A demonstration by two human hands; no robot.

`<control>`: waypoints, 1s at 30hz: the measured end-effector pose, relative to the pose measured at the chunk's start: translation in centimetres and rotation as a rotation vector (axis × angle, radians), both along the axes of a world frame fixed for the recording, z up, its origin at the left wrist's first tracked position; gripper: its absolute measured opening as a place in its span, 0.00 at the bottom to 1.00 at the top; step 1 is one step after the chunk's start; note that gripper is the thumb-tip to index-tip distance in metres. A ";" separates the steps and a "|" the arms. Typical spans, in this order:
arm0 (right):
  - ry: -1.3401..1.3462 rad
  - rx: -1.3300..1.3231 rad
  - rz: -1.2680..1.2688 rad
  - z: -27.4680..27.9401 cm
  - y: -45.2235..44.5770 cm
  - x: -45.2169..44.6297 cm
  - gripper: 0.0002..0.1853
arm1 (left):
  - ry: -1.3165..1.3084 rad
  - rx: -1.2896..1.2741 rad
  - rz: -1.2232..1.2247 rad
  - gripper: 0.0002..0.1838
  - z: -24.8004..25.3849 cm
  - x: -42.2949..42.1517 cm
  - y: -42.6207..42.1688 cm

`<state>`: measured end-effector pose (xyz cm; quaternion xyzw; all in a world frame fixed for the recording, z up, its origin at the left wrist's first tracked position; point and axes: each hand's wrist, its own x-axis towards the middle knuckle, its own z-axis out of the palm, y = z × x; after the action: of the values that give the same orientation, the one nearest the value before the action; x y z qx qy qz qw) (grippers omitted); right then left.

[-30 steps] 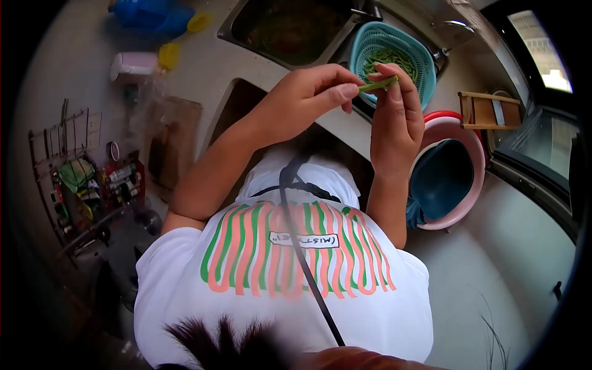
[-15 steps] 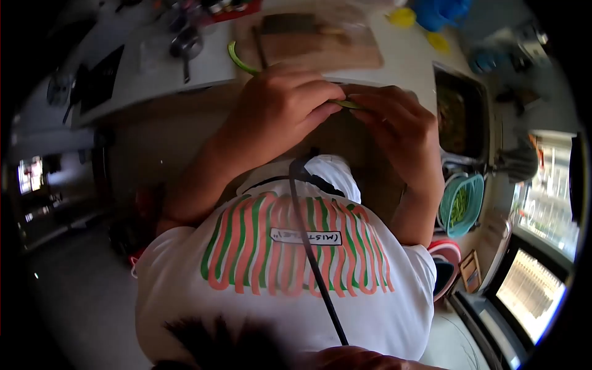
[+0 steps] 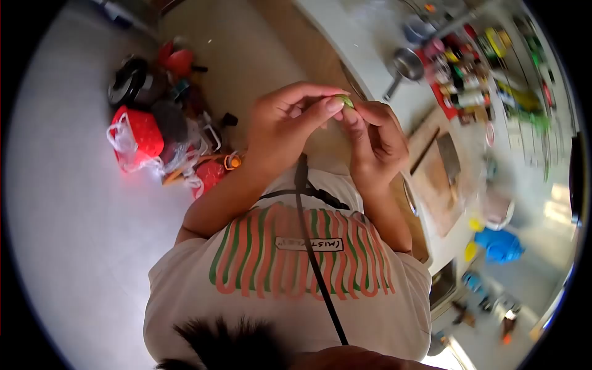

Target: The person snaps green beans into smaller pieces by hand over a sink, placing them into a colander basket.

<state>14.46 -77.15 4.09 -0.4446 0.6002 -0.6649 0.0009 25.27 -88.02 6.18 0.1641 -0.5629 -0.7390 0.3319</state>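
Observation:
A short stretch of green bean (image 3: 345, 100) shows between my two hands, in front of my chest. My left hand (image 3: 290, 117) pinches one side of it between thumb and fingers. The fingertips of my right hand (image 3: 377, 139) close on the other side, with the thumb pressed against the bean. My fingers cover the rest of the bean, so its full length is hidden.
The counter to my right carries a cutting board (image 3: 436, 185) with a cleaver (image 3: 449, 157), a small saucepan (image 3: 407, 65), several bottles and a blue object (image 3: 498, 245). Red bags (image 3: 137, 139) and other items stand on the floor at left.
My view and body have turned left, so the counter now lies at my right. The long bean end that stuck out beyond my left hand no longer shows. Both hands still grip the bean.

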 end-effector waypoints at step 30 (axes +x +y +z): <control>0.221 0.622 1.076 1.4 -68.3 -13.2 0.07 | -0.626 -0.748 0.499 0.13 -0.4 -0.8 -58.7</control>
<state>1.26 -145.41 5.48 -0.7294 0.4544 -0.3157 0.4023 24.43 -146.69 5.79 0.3756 -0.8031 -0.3032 0.3494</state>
